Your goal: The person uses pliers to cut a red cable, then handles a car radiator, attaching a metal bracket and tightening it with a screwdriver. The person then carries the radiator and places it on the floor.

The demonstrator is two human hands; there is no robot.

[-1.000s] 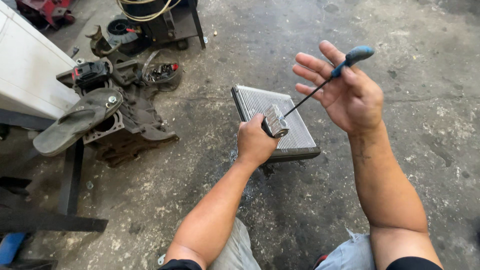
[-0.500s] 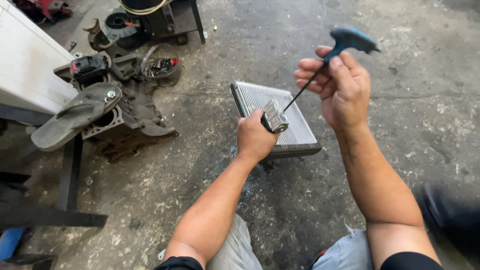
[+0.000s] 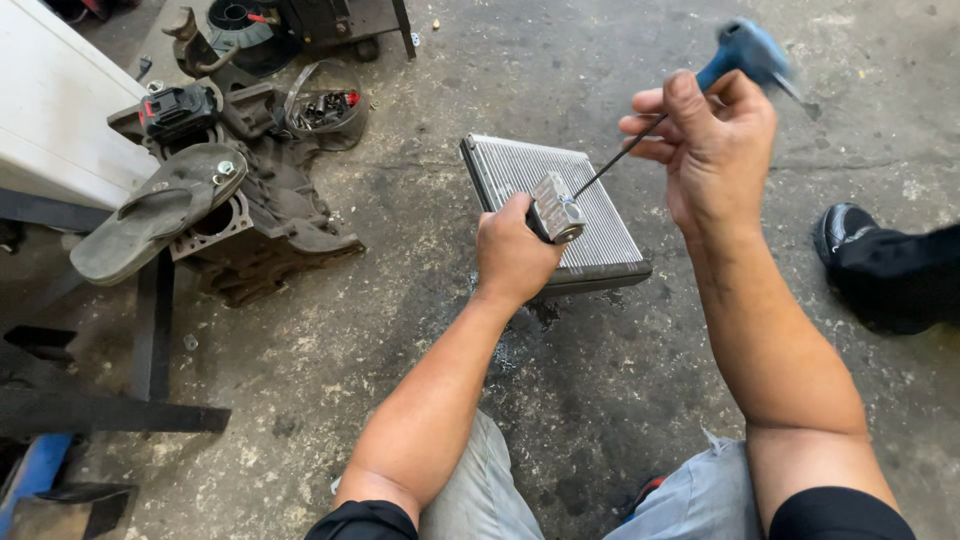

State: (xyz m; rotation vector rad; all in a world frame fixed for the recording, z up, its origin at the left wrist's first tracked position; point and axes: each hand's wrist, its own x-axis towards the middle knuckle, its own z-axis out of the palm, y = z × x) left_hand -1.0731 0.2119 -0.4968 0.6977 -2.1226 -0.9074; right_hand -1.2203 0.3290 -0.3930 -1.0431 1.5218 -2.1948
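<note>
- A small metal valve block [image 3: 556, 208] is being gripped in the clenched left hand [image 3: 512, 252], nearest the body, just above the finned evaporator core [image 3: 600, 225] lying on the concrete floor [image 3: 420, 330].
- A blue-handled T-wrench [image 3: 742, 50] is being grasped by the right hand [image 3: 712, 145], farther out and higher.
- Its thin shaft is being angled down-left into the block.
- A sandal [image 3: 155, 212] is being carried by engine parts [image 3: 265, 215] far left.

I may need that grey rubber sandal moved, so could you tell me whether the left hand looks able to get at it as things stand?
Probably not at once: the left hand is closed around a small silver metal block, while the grey rubber sandal lies off to the left on a dark engine part. Nothing blocks the way.
</note>
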